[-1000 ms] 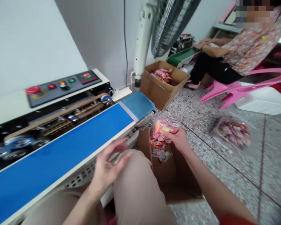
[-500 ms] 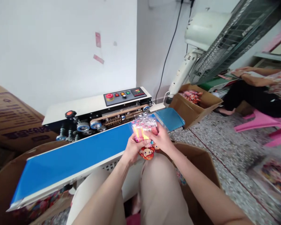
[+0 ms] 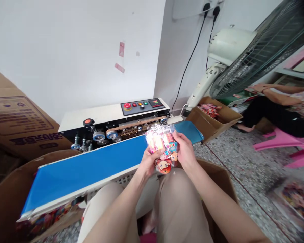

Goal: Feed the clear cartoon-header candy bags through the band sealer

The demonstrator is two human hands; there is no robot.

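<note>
Over my lap, in front of the belt, I hold small clear plastic packets printed with cartoon faces and bright lettering. My left hand (image 3: 149,160) is closed on the left packet (image 3: 163,165), thumb across its front. My right hand (image 3: 184,146) pinches the right packet (image 3: 173,146) by its side edge. The two packets overlap, with pinkish and yellow contents showing through the plastic. Glare blurs their upper ends. Just behind them runs the blue conveyor belt (image 3: 96,168) of a sealing machine (image 3: 111,116).
The machine's control panel (image 3: 143,105) has a red knob and lit buttons. A fan (image 3: 258,54) stands at the right. Beyond is a cardboard box (image 3: 215,125) of packets, and a seated person (image 3: 276,98) by a pink stool (image 3: 283,145). Another box (image 3: 218,179) is beside my right knee.
The two packets have spread apart, so more of the right one's print and face shows. My right hand has shifted to its edge. The view has turned slightly left.
</note>
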